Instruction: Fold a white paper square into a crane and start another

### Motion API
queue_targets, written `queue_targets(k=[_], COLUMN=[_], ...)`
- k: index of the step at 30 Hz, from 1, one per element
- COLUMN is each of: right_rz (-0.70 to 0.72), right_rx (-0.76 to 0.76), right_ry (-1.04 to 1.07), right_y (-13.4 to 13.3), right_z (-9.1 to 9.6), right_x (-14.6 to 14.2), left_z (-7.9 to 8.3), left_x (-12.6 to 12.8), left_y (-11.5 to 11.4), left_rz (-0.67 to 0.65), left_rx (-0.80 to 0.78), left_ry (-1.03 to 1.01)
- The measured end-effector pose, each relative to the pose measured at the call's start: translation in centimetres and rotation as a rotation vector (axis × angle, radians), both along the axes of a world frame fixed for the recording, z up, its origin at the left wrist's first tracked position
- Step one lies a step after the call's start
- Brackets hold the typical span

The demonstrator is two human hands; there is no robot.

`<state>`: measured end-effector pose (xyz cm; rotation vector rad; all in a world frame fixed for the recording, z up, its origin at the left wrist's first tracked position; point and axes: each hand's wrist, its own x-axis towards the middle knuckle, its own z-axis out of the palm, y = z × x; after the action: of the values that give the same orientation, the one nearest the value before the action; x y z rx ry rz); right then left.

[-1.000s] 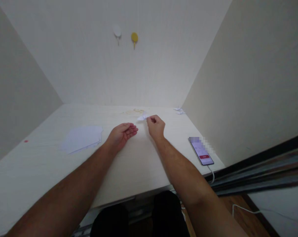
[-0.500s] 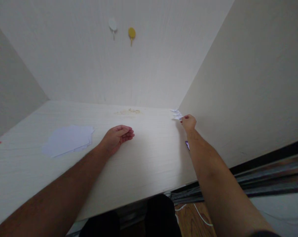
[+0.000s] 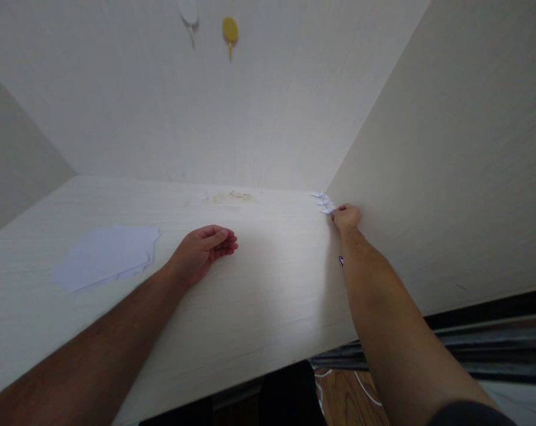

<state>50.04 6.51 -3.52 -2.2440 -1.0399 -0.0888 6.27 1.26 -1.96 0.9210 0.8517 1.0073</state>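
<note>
My right hand (image 3: 346,216) is stretched to the far right corner of the white desk (image 3: 259,284), its fingers pinched together right at a small cluster of folded white paper pieces (image 3: 323,201) against the side wall. Whether it still grips a piece is hard to see. My left hand (image 3: 206,245) rests on its side on the desk's middle, fingers loosely curled and apart, holding nothing. A stack of white paper sheets (image 3: 106,255) lies to its left.
White walls close the desk in at the back and on both sides. A white hook (image 3: 189,13) and a yellow hook (image 3: 229,31) hang on the back wall. A yellowish stain (image 3: 230,196) marks the far desk. My right forearm covers a phone, only its corner (image 3: 341,260) showing.
My right hand carried a small folded paper from the desk's middle to the far right corner, beside the other folded pieces. The left hand stayed put. The view shifted right and down.
</note>
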Motion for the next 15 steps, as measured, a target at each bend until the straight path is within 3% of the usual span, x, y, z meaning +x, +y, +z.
queue_targets(k=[15], right_rz=[-0.082], right_rx=[0.017], right_ry=[0.028], right_y=[-0.15], right_z=[0.72], right_x=[-1.01], left_z=[0.41], left_x=[0.24], left_y=[-0.29], left_rz=[0.031], left_rx=[-0.002], left_ry=[0.017])
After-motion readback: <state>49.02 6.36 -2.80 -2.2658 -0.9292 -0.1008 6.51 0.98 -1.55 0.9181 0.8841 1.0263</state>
